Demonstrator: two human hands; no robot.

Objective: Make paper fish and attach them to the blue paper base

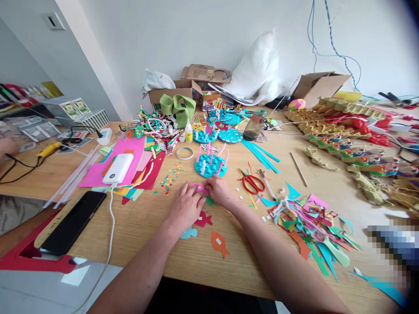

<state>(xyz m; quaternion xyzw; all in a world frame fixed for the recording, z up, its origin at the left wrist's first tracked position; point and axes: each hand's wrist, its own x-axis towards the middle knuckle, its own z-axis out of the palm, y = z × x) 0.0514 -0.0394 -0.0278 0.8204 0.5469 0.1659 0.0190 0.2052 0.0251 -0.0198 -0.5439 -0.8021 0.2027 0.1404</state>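
My left hand [186, 204] lies nearly flat on the table, its fingers stretched over the lower left of a pink paper cutout [197, 188]. The curled fingers of my right hand [218, 189] pinch the cutout's right side. Close to my hands lie a green paper cutout [210, 201], partly covered, a red paper fish [204, 219], a light blue paper fish [189, 233] and an orange paper fish [219, 244]. Small white pieces sit on the red and orange fish. Just beyond my hands stands a blue disc [210, 165] with pink twisted stems.
Red-handled scissors [252, 183] and a craft knife [267, 185] lie right of my hands, near a heap of paper scraps [314, 222]. To the left are a white power bank [118, 168] and a phone [73, 222]. A glue bottle [189, 132] stands further back.
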